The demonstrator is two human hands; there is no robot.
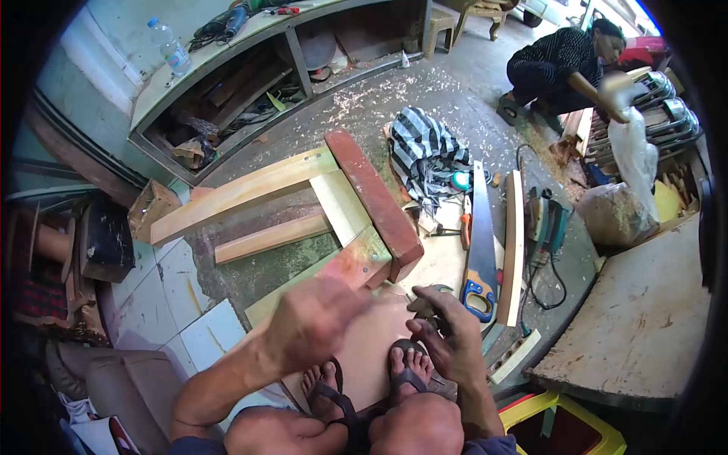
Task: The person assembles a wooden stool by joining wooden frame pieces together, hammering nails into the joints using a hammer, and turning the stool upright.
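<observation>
My left hand (315,318) is raised over the near end of a wooden frame (250,189); its fingers are smeared by motion, so what they hold, if anything, does not show. To its right hovers my right hand (451,330), fingers bent and apart, with a gap between thumb and forefinger. The frame has pale wooden bars and a reddish-brown end piece (375,201). Two screw heads or holes show in its near corner. Beyond my right hand lie a handsaw (481,243) with a blue handle and orange-handled pliers (465,224).
A pale wood strip (513,250) and a green power tool (547,224) with its cord lie at the right. A striped bag (425,152) sits beyond the frame. Another person (557,72) crouches at the far right beside a plastic sack (618,212). Shavings litter the floor.
</observation>
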